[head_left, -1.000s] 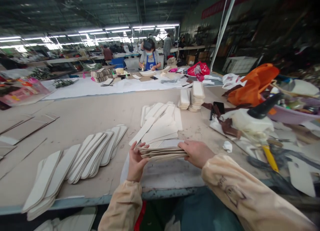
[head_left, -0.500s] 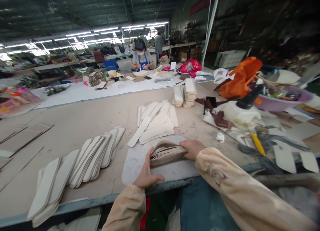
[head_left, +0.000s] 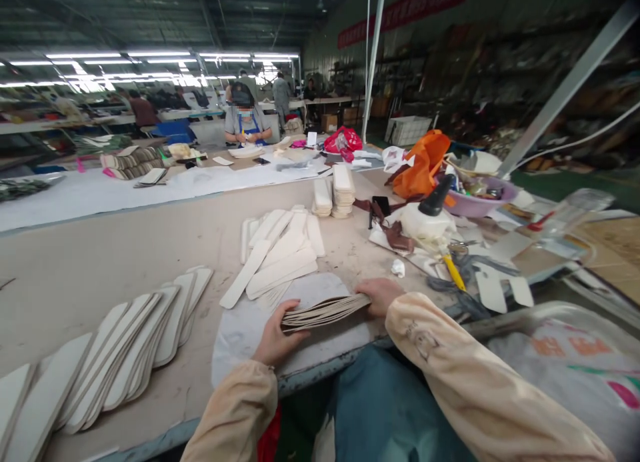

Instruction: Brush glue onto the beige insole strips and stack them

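Between my two hands is a stack of thin, beige strip-shaped pieces (head_left: 325,313), slightly bowed and fanned at the edges. My left hand (head_left: 280,332) grips its left end, with the thumb at the near side and the fingers at the far side. At the right end, my right hand (head_left: 383,295) is closed around the stack. The stack is held over a pale sheet (head_left: 320,285) at the table's front edge. Just beyond lies a loose pile of white strips with rounded ends (head_left: 280,249).
Fanned white strips (head_left: 135,342) lie on the left of the table. Neat stacks (head_left: 343,192) stand farther back. On the right are a white container with a black nozzle (head_left: 430,215), a yellow handle (head_left: 454,273) and a purple basin (head_left: 480,202). A co-worker (head_left: 245,119) sits opposite.
The view has swung to the right, so the table's things appear farther left. The stack, bent into an arch before, is now flatter with its edges fanned. Both hands keep hold of it.
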`<move>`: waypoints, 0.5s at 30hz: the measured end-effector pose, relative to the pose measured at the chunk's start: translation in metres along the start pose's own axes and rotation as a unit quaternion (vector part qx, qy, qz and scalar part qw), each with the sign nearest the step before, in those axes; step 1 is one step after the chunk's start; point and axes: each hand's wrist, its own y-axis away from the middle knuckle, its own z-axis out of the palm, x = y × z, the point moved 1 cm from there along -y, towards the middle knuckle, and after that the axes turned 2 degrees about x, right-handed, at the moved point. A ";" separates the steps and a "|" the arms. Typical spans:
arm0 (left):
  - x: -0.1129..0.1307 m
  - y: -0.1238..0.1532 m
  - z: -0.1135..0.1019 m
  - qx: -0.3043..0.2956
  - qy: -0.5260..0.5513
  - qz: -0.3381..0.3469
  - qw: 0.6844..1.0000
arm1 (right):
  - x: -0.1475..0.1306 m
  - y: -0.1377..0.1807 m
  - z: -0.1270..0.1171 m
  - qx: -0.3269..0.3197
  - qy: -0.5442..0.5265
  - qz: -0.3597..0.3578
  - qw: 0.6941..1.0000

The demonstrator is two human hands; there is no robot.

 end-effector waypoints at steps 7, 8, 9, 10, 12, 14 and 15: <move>-0.002 -0.002 0.002 0.023 -0.042 -0.011 0.999 | -0.008 -0.027 0.009 -0.004 -0.053 -0.031 0.998; -0.003 -0.001 0.001 0.026 -0.045 -0.019 0.998 | -0.004 -0.026 0.008 0.002 -0.062 -0.026 0.998; -0.005 0.000 0.000 0.021 -0.046 -0.025 0.998 | 0.004 -0.023 0.008 0.012 -0.069 -0.017 0.997; -0.005 0.001 -0.001 0.010 -0.043 -0.028 0.999 | 0.013 -0.017 0.008 0.022 -0.070 -0.005 0.997; -0.005 0.001 0.000 -0.017 -0.033 -0.026 0.999 | 0.037 0.001 0.010 0.051 -0.107 0.033 0.992; -0.003 0.000 0.002 -0.028 -0.018 -0.018 0.999 | 0.062 0.020 0.019 0.079 -0.246 0.086 0.962; -0.002 -0.001 0.003 -0.030 -0.011 -0.014 0.999 | 0.072 0.027 0.026 0.082 -0.289 0.096 0.949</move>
